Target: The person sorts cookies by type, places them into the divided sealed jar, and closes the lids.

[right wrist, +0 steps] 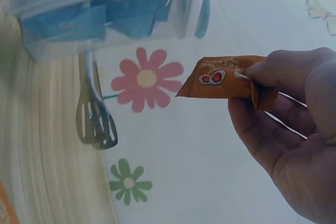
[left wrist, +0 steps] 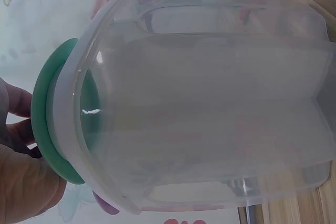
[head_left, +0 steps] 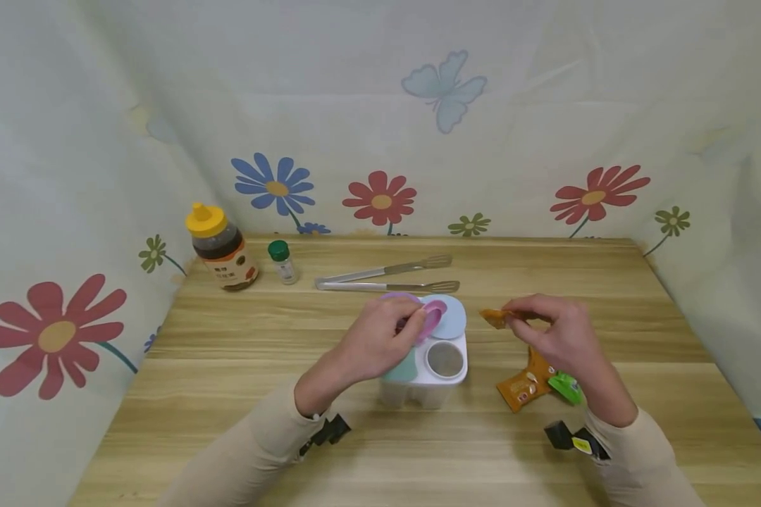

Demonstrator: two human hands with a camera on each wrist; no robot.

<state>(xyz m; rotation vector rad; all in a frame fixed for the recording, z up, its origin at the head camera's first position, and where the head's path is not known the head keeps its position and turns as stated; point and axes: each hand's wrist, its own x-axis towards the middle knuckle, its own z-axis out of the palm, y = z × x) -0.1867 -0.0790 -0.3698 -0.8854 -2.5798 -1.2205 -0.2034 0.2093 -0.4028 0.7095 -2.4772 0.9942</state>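
Between the left grip (head_left: 380,341) and the right grip (head_left: 554,331) lies a short stretch of bare counter (head_left: 482,436), narrowed by the clear container (head_left: 428,366) under the left grip. Just below the right grip, orange and green packets (head_left: 535,384) block the way. Beyond both grips the tongs (head_left: 387,277) lie crosswise. Far left of the left grip stand the honey bottle (head_left: 222,250) and a small jar (head_left: 282,261); nearer the body, open counter.
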